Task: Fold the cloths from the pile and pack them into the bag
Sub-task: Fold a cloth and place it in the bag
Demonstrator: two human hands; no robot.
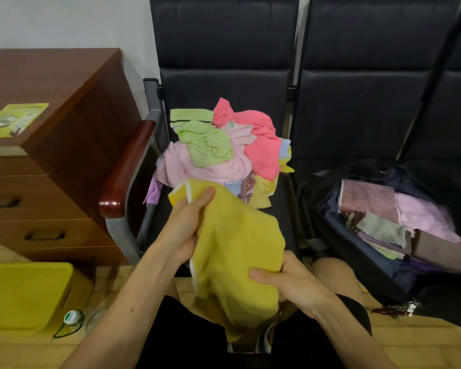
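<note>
The left hand (189, 222) grips the upper edge of a yellow cloth (237, 249), thumb over the white-trimmed hem and fingers curled behind. The right hand (285, 278), lower and nearer the body, pinches the same cloth at its right side, thumb pressed into the front. Between the two hands the fabric sags in a loose, bunched sheet, and its bottom hangs down over the person's lap.

Because neither hand seems to hold a true corner, the cloth will likely fold crooked unless the grips slide out to the edges first. The hanging tail could also drag toward the floor or catch on the knees if it is shaken out low.

Just beyond the left hand, on the dark chair seat (277, 209), sits the pile (224, 150) of pink, green and yellow cloths, heaped high and close to the seat's front edge. A wide sweep of the yellow cloth could snag it and pull pieces off the chair.

Out past the right hand, on the next seat, the bag (330, 217) lies open with folded cloths (378, 217) already stacked inside. That stack looks uneven, so a thick towel pushed in carelessly may topple or unfold it.
</note>
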